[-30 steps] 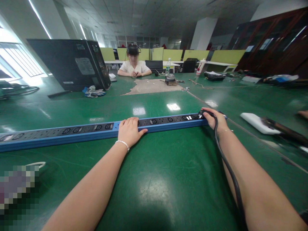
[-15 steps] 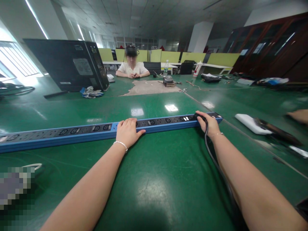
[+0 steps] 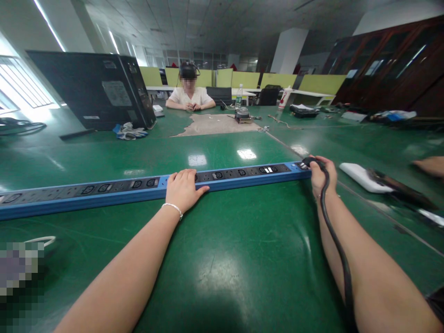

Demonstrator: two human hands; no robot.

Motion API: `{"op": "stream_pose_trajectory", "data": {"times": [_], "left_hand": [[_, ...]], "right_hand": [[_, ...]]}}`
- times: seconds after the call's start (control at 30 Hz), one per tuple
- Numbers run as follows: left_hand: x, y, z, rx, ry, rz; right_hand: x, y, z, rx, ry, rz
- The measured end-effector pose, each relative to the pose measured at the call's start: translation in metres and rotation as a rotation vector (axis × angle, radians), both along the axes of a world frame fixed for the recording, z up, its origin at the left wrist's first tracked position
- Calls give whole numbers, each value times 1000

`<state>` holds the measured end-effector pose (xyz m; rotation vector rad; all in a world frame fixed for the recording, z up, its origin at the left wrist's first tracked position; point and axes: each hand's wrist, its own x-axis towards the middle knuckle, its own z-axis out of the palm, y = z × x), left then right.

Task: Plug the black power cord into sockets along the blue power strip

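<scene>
A long blue power strip [image 3: 236,183] with black sockets lies across the green table, running past the left edge of the view. Over its middle rests my left hand [image 3: 182,188], fingers across the top and thumb along the near side, gripping it. My right hand [image 3: 324,175] pinches a black plug [image 3: 306,161] just above the strip's right end. Metal pins show on the plug, which points left and is out of the sockets. From it a black cord [image 3: 333,236] runs down along my right forearm.
Across the table [image 3: 222,231] sits a person [image 3: 190,96] with hands together. A black computer case [image 3: 90,90] and gloves [image 3: 130,131] stand far left. At right lie a white object [image 3: 362,178] and another person's hand [image 3: 430,165]. A bottle [image 3: 239,96] stands at the back.
My right hand has moved right with the plug, off the socket area near the strip's right end, and the pins now show. My left hand stays on the strip.
</scene>
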<state>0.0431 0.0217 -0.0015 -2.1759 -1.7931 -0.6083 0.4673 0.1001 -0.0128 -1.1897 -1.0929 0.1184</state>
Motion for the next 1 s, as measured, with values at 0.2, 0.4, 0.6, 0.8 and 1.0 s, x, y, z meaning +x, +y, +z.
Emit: {"op": "stream_pose_trajectory", "data": {"times": [0.2, 0.4, 0.6, 0.8, 1.0], "left_hand": [[0, 0, 1, -2, 5, 0], [0, 0, 0, 3, 5, -2], [0, 0, 1, -9, 5, -3], [0, -1, 2, -13, 20, 2], [0, -1, 2, -13, 16, -3]], "right_hand": [[-6, 4, -3, -84, -101, 40], [-5, 1, 0, -199, -379, 6], [-8, -3, 0, -241, -455, -23], [-6, -8, 2, -247, -530, -48], [-5, -13, -4, -264, -565, -94]]}}
